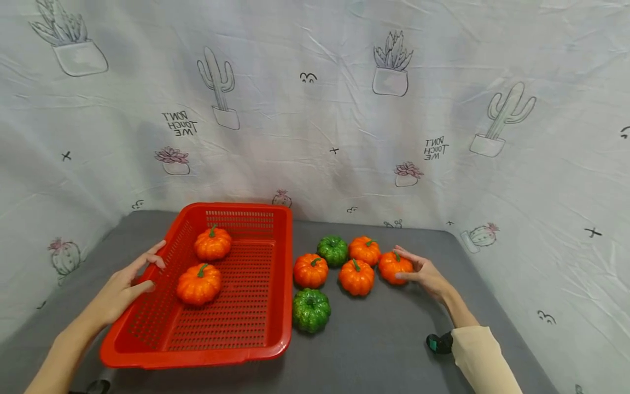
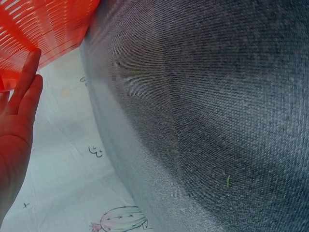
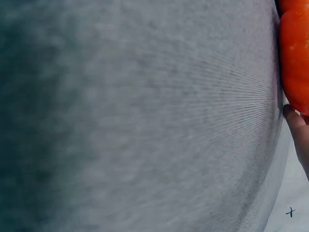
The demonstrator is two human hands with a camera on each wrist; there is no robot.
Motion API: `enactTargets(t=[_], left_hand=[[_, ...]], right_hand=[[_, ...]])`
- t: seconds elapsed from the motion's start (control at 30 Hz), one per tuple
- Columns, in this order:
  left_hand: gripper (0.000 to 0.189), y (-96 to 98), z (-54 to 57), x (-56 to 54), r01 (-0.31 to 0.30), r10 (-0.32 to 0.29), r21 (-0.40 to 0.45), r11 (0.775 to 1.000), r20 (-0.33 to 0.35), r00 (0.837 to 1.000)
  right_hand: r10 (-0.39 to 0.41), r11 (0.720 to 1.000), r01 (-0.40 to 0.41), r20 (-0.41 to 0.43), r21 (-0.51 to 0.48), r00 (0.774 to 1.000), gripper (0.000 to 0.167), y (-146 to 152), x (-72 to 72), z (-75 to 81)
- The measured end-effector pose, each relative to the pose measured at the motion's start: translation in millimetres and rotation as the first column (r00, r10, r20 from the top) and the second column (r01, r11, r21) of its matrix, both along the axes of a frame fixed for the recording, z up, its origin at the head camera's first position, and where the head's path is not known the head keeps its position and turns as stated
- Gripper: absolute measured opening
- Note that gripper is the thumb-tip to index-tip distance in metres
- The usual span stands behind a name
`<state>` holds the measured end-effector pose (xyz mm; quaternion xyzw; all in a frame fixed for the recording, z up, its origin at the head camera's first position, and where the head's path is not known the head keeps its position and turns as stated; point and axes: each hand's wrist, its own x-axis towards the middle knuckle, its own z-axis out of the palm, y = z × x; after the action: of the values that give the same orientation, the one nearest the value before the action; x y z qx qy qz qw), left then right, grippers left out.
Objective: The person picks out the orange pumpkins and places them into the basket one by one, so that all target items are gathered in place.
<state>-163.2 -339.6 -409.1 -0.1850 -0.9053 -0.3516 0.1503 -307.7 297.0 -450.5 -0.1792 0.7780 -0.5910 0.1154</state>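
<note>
A red plastic basket (image 1: 246, 328) with slotted walls stands on the left, holding two orange pumpkins, one (image 1: 213, 244) behind the other (image 1: 199, 285). My left hand (image 1: 123, 287) holds the basket's left rim, thumb over the edge; the left wrist view shows fingers (image 2: 30, 92) straight against the outer wall. At the right end of a group of small pumpkins, my right hand (image 1: 427, 276) has its thumb and fingers around an orange pumpkin (image 1: 391, 267) resting on the table. In the right wrist view, a fingertip (image 3: 288, 112) touches that pumpkin (image 3: 295, 63) at its edge.
Between basket and right hand lie more orange pumpkins (image 1: 356, 277) and two green pumpkins, one (image 1: 332, 251) at the back and one (image 1: 311, 311) beside the basket's right wall. Grey cloth covers the table (image 1: 374, 345). A white curtain with cactus prints (image 1: 334, 126) closes off the back and sides.
</note>
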Motion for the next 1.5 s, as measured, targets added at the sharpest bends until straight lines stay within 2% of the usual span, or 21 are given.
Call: enactTargets(t=[0.23,0.47,0.6,0.7,0.83,0.97,1.2,1.5], left_hand=[[0.032,1.7,-1.5,1.8,-0.007,0.007,0.011,1.0,0.014,1.0],[0.032,4.0,-0.5,0.1,-0.008,0.008,0.012,1.0,0.012,1.0],[0.032,3.3,0.4,0.6,-0.007,0.007,0.017,1.0,0.014,1.0],[0.032,3.2,0.8,0.9,-0.01,0.01,0.019,1.0,0.017,1.0],[0.033,3.0,1.1,0.8,-0.021,0.021,0.013,1.0,0.023,1.0],[0.033,2.8,0.6,0.4,-0.026,0.026,0.002,1.0,0.035,0.999],[0.031,1.7,-1.3,0.6,-0.018,0.018,0.001,1.0,0.041,0.999],[0.032,2.2,-1.4,-0.1,-0.016,0.016,0.0,1.0,0.034,0.999]], right_hand=[[-0.012,1.0,0.009,0.091,0.028,0.996,0.074,-2,-7.7,-2.3],[-0.038,0.997,0.044,0.091,-0.064,0.995,0.064,-5,-8.1,-7.7],[-0.101,0.987,0.108,0.065,-0.117,0.993,0.062,-3,-4.8,-7.7],[-0.171,0.979,0.173,0.023,-0.109,0.985,0.061,0,-1.6,-5.1],[-0.268,0.962,0.265,-0.043,-0.06,0.962,0.059,3,3.3,0.1],[-0.332,0.943,0.328,-0.07,-0.056,0.941,0.056,7,9.0,4.5],[-0.312,0.949,0.314,-0.124,0.002,0.942,0.056,8,18.1,12.8],[-0.312,0.947,0.319,-0.136,0.033,0.94,0.061,-10,25.0,31.6]])
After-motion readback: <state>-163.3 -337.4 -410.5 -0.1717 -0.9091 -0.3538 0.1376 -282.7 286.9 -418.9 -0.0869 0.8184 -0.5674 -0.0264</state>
